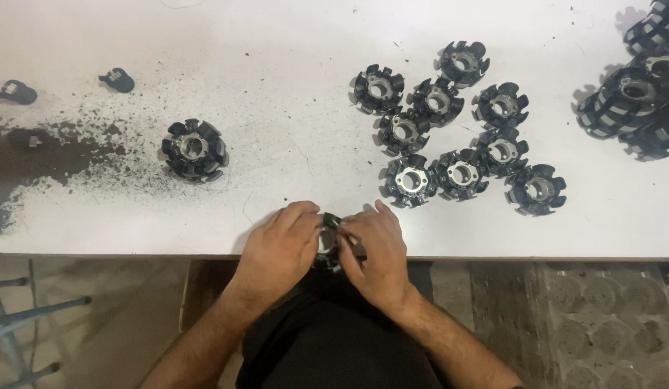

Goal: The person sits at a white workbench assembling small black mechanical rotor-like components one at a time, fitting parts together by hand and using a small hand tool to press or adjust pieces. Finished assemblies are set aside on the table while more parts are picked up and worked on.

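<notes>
Both my hands meet at the near edge of the white table [291, 130]. My left hand [280, 248] and my right hand [374, 248] together grip one black round toothed metal core [328, 238] with a silver centre. Most of that core is hidden by my fingers. A lone core of the same kind [194, 149] lies flat to the left. To the upper right lies a cluster of several such cores [449, 130].
Black dust and grit [53, 155] spreads over the table's left side. Two small black pieces [16, 91] [117, 79] lie at the far left. Stacked cores [640, 94] stand at the right edge. A metal frame [24, 324] is on the floor at left.
</notes>
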